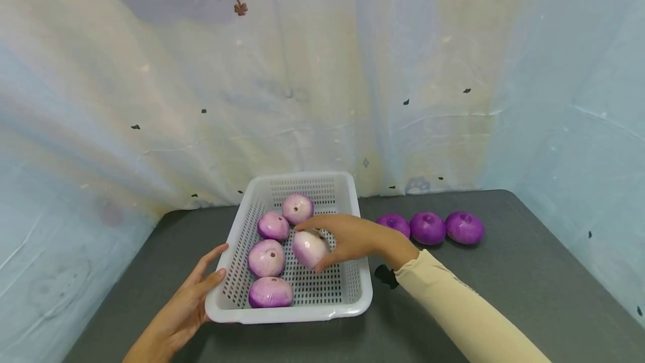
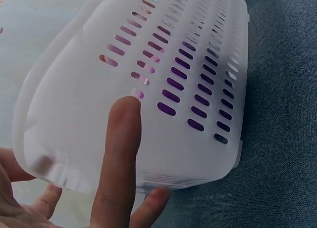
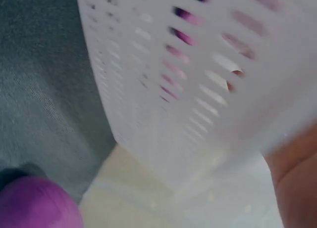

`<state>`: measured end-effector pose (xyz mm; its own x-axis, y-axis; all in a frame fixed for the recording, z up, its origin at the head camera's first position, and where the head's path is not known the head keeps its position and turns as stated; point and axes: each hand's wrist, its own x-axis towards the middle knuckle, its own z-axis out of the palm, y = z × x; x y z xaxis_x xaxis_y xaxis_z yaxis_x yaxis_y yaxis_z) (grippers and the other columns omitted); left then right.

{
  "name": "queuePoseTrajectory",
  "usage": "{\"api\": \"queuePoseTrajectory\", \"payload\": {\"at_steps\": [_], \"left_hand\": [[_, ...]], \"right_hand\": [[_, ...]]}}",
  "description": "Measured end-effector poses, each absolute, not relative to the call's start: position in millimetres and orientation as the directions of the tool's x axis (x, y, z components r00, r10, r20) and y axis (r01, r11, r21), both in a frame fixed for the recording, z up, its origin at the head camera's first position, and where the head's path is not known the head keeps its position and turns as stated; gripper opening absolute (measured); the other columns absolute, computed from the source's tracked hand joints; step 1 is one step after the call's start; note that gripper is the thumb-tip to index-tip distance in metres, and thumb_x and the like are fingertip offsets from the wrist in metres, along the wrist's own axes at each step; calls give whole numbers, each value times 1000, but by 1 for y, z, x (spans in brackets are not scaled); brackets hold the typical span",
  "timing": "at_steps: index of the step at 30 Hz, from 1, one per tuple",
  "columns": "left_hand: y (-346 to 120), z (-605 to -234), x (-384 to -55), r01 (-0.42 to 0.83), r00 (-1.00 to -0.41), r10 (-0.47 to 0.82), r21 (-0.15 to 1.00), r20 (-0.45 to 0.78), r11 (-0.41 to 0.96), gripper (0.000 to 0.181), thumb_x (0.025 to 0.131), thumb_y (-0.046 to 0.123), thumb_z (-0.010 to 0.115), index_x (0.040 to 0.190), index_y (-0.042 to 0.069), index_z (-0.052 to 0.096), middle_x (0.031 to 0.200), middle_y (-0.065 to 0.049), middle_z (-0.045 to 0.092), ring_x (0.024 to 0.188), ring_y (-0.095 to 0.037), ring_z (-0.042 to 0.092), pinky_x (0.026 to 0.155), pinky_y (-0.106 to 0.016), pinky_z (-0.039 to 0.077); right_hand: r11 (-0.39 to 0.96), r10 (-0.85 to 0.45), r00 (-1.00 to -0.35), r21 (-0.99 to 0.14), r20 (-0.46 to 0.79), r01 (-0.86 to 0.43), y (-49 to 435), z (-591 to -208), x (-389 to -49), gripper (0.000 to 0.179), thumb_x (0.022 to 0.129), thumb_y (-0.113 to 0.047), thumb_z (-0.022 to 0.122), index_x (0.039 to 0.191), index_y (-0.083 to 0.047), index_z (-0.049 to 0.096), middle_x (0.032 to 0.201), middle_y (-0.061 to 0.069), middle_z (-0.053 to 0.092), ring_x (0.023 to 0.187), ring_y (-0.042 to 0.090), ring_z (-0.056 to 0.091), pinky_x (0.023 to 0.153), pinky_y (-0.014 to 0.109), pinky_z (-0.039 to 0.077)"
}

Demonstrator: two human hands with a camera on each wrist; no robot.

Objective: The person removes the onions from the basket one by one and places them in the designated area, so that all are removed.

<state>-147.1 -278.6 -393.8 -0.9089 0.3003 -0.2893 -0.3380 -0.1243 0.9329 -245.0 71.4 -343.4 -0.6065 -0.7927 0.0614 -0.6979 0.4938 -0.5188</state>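
Note:
In the head view my right hand reaches over the white plastic basket and holds a pale purple-and-white onion between thumb and fingers. Several similar onions sit along the basket's left side, among them a front one and a back one. My left hand touches the basket's front left corner. The left wrist view has a straight finger beside the slotted wall. In the right wrist view part of my right hand shows at the right edge; the held onion is out of sight there.
Right of the basket stand three deep-purple onions in a row, the middle one close to its neighbours. A small black object is near my right wrist. The dark grey table backs onto a patterned curtain.

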Motion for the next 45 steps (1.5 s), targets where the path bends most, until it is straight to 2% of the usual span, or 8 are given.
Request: {"api": "queuePoseTrajectory", "payload": {"at_steps": [6,11,19,24,27,35,39,45], "left_hand": [[-278,-393,-146,-336,-911,286,938,-299,-90,53,108,32,41,151,47,14,129,12,52,115,-21,63,84,-51,57],[-275,-392,-144,-341,-916,255,937,-311,-80,56,107,33,43,153,46,13,131,13,48,117,-19,61,88,-51,56],[-274,-391,-145,-334,-917,259,939,-304,-80,57,108,33,43,153,44,10,135,8,44,118,-20,60,87,-53,56],[-275,-393,-146,-327,-916,272,941,-294,-85,55,108,32,41,152,44,11,135,7,44,118,-22,61,84,-53,57],[-276,-394,-146,-328,-913,285,940,-290,-96,53,108,31,40,151,46,12,134,7,46,117,-23,61,83,-53,57],[-278,-395,-147,-319,-905,333,940,-264,-123,52,109,30,39,151,46,13,130,11,53,117,-22,62,84,-52,57],[-279,-397,-146,-315,-898,361,939,-249,-135,51,109,29,39,150,47,15,130,11,55,117,-23,63,85,-51,57],[-279,-395,-145,-299,-902,364,944,-232,-140,51,109,28,38,151,46,15,131,8,55,116,-26,63,82,-53,57]], "right_hand": [[474,-766,-631,-557,121,-682,93,-330,-228,81,77,-43,84,147,-28,47,149,-13,48,135,9,47,109,41,44],[496,-733,-667,-565,134,-659,106,-324,-213,80,77,-45,84,146,-31,47,147,-18,47,134,5,46,109,39,44],[535,-676,-721,-569,155,-624,127,-328,-183,80,75,-60,79,144,-37,46,147,-23,45,136,4,44,109,40,44],[556,-608,-771,-592,191,-584,136,-327,-168,80,73,-52,85,142,-43,44,142,-29,46,133,-1,45,110,38,44],[565,-574,-789,-592,219,-575,142,-327,-158,81,72,-50,86,142,-43,44,140,-29,48,130,-1,48,108,37,45],[538,-540,-794,-611,279,-581,153,-330,-149,77,73,-54,83,139,-34,49,132,-20,56,114,3,57,99,31,51],[544,-520,-813,-634,261,-551,155,-332,-152,77,73,-54,84,139,-34,49,131,-18,56,114,4,58,98,31,51],[518,-540,-792,-630,285,-579,160,-335,-156,82,74,-50,84,145,-36,45,133,-21,52,113,2,57,97,28,51]]}}
